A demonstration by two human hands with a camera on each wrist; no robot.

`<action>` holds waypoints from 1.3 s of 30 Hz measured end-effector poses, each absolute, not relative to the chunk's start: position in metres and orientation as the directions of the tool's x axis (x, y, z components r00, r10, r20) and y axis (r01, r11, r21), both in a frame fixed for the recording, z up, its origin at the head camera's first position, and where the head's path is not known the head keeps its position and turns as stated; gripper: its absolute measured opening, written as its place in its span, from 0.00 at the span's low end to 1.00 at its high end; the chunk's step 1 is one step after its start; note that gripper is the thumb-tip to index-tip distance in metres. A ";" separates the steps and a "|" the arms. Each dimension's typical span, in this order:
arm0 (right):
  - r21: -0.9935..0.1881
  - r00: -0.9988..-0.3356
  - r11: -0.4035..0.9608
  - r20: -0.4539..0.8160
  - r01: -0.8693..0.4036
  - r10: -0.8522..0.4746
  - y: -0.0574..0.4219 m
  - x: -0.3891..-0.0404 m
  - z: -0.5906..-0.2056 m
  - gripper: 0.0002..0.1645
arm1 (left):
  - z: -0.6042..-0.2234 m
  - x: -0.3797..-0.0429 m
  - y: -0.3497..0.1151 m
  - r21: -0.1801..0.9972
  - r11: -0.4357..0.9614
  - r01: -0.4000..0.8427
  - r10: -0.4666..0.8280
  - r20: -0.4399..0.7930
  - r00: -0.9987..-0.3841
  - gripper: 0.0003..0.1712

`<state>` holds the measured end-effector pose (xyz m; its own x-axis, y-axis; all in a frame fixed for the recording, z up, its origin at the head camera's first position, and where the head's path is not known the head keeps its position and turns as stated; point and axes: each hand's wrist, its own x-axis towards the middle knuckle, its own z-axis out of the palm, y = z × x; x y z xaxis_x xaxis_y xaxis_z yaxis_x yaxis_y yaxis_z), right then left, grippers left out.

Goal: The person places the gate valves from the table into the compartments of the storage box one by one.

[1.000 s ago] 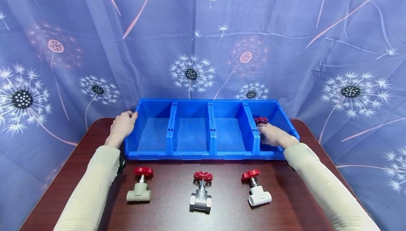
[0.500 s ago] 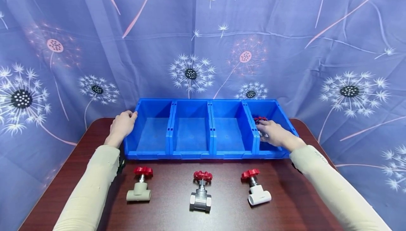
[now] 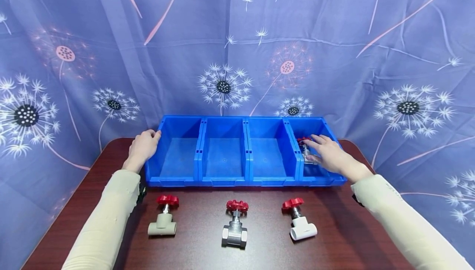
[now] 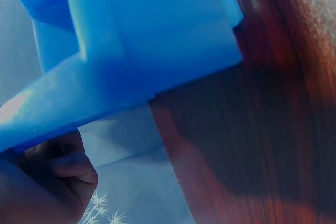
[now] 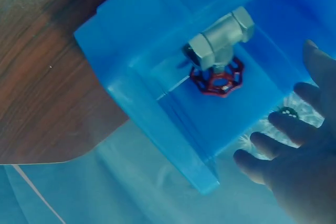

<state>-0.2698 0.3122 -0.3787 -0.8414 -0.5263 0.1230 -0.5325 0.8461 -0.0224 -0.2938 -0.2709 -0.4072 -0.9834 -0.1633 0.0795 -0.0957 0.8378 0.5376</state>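
My left hand (image 3: 143,148) grips the left side wall of a row of blue bins (image 3: 224,182); in the left wrist view its curled fingers (image 4: 73,166) sit against the wall's edge. My right hand (image 3: 332,154) is over the rightmost bin, and the right wrist view shows its fingers spread with nothing between them. In that bin lies a metal gate valve (image 5: 223,38) with a red handwheel (image 5: 218,80), apart from the hand in this view. The head view shows this valve partly hidden behind the right fingers.
On the dark wooden table (image 3: 200,253), in front of the bins, lie three red-handled valves: a beige plastic one (image 3: 163,222), a metal one (image 3: 235,233) and a white plastic one (image 3: 303,228). A blue dandelion-patterned curtain (image 3: 222,35) hangs close behind.
My right hand has let go of the metal gate valve in the rightmost bin, spread its fingers and drawn up to the right. My left hand has stayed in place.
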 end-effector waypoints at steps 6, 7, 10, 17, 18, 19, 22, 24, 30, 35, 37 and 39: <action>-0.025 -0.851 0.861 0.167 -0.508 -0.497 0.313 -0.258 -0.368 0.32 | -0.406 -0.294 -0.269 0.539 0.838 -0.090 -0.158 0.081 -0.984 0.29; -0.028 -0.853 0.863 0.172 -0.505 -0.493 0.312 -0.255 -0.366 0.32 | -0.406 -0.295 -0.269 0.539 0.838 -0.090 -0.158 0.080 -0.984 0.29; -0.033 -0.853 0.864 0.188 -0.502 -0.487 0.312 -0.248 -0.360 0.33 | -0.407 -0.295 -0.268 0.540 0.837 -0.094 -0.160 0.077 -0.984 0.29; -0.011 -0.818 0.843 0.251 -0.538 -0.518 0.311 -0.230 -0.354 0.33 | -0.408 -0.297 -0.266 0.541 0.835 -0.096 -0.162 0.075 -0.984 0.30; -0.012 -0.813 0.839 0.258 -0.544 -0.523 0.310 -0.227 -0.353 0.33 | -0.408 -0.297 -0.266 0.541 0.836 -0.097 -0.163 0.075 -0.984 0.29; -0.015 -0.809 0.835 0.260 -0.549 -0.527 0.310 -0.224 -0.353 0.33 | -0.407 -0.297 -0.266 0.541 0.835 -0.097 -0.162 0.075 -0.984 0.29; -0.021 -0.803 0.829 0.265 -0.559 -0.534 0.308 -0.217 -0.353 0.33 | -0.407 -0.296 -0.266 0.544 0.833 -0.097 -0.160 0.069 -0.985 0.30; -0.027 -0.799 0.824 0.267 -0.565 -0.539 0.306 -0.212 -0.354 0.33 | -0.407 -0.295 -0.267 0.547 0.831 -0.102 -0.162 0.063 -0.985 0.30; -0.043 -0.780 0.803 0.271 -0.594 -0.563 0.302 -0.200 -0.361 0.34 | -0.407 -0.294 -0.267 0.552 0.828 -0.100 -0.160 0.061 -0.985 0.30; -0.033 -0.738 0.769 0.307 -0.639 -0.601 0.298 -0.190 -0.371 0.32 | -0.408 -0.294 -0.269 0.548 0.831 -0.095 -0.154 0.064 -0.986 0.30; -0.037 -0.732 0.759 0.299 -0.650 -0.613 0.295 -0.186 -0.376 0.31 | -0.408 -0.294 -0.269 0.547 0.831 -0.098 -0.156 0.061 -0.986 0.30; -0.046 -0.729 0.750 0.279 -0.660 -0.625 0.290 -0.182 -0.380 0.32 | -0.408 -0.293 -0.270 0.545 0.832 -0.103 -0.159 0.056 -0.986 0.31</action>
<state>-0.1820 0.2898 -0.3796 -0.7295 -0.6247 0.2785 -0.6598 0.7500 -0.0459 -0.2933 -0.2697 -0.4081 -0.9857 -0.1589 0.0565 -0.1029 0.8320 0.5452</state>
